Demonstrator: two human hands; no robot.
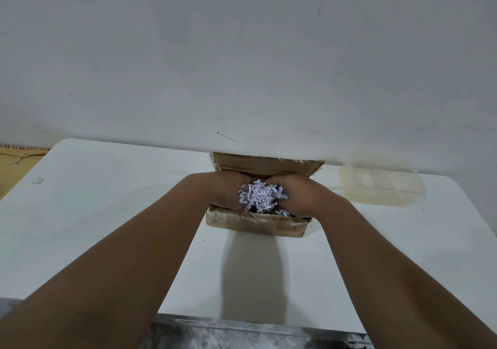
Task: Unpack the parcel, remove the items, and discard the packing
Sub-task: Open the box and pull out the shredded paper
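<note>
An open brown cardboard box [258, 225] sits on the white table against the wall, its far flap [269, 164] standing up. Both my hands are inside it. My left hand [228, 189] and my right hand [295, 192] cup a clump of white shredded paper [261, 196] between them, pressing it from either side at the box's opening. More shreds lie below in the box. Any items under the paper are hidden.
The white table [107, 200] meets a pale wall at the back. A clear plastic tray [382, 184] lies to the right of the box. A brown surface [16, 165] shows beyond the table's left edge. The floor [242, 335] shows below the near edge.
</note>
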